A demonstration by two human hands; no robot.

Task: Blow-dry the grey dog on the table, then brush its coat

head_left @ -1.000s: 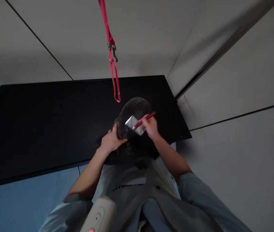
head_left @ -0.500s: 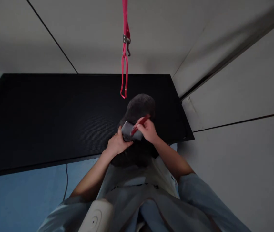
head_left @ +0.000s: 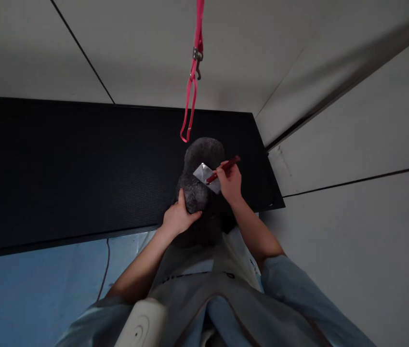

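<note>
A dark grey, curly-coated dog (head_left: 203,150) is on the black grooming table (head_left: 81,164), close against the front of my apron. My left hand (head_left: 178,217) holds a rounded furry part of it from the near side, thumb and forefinger apart around the fur. The dog's face and legs cannot be made out. In my right hand (head_left: 230,183) is a slicker brush (head_left: 227,166) with a red handle, pinched in the fingers. Its pale, flat head lies over the dog's coat, a little beyond and to the right of my left hand.
A pink grooming loop (head_left: 193,91) with a metal clasp hangs above the table, just beyond the dog. Pale wall panels stand behind and to the right. A cord (head_left: 106,270) runs over the blue floor at left. A whitish device (head_left: 142,323) is at my chest.
The slicker brush and my right hand have moved away from me and to the right, off the fur beside my left hand. My left hand keeps its hold on the dog.
</note>
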